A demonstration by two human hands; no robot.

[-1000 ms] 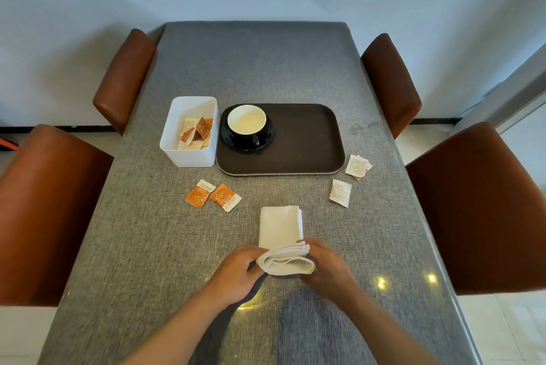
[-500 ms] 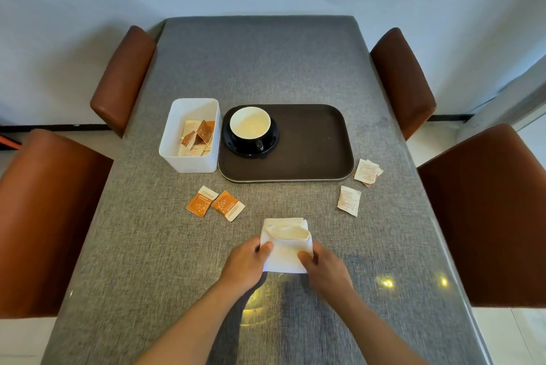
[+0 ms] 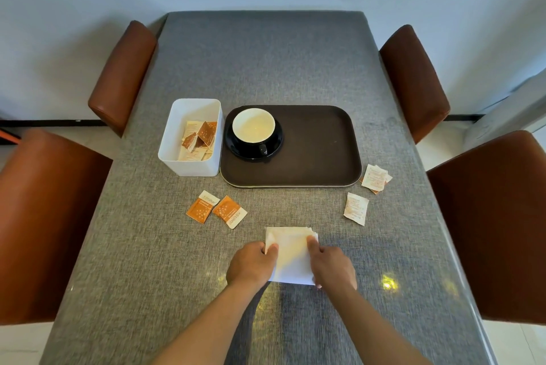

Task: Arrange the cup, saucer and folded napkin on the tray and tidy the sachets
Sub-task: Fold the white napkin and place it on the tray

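Observation:
A folded white napkin (image 3: 292, 255) lies flat on the grey table in front of me. My left hand (image 3: 251, 264) grips its left edge and my right hand (image 3: 332, 265) presses its right edge. A dark brown tray (image 3: 319, 146) sits beyond it, holding a black cup with a white inside (image 3: 254, 128) on a black saucer (image 3: 236, 146) at the tray's left end. Two orange sachets (image 3: 215, 210) lie left of the napkin. White sachets lie loose at the right: one (image 3: 356, 208) alone, a small pile (image 3: 375, 177) by the tray's corner.
A white box (image 3: 177, 140) with several sachets inside touches the tray's left side. Brown chairs stand along both table sides: near left (image 3: 44, 217), far left (image 3: 124, 75), far right (image 3: 413, 78), near right (image 3: 496, 222). A white wall rises behind.
The long napkin has been folded over from its near end into a compact rectangle. Both hands have shifted forward and now flatten it on the table.

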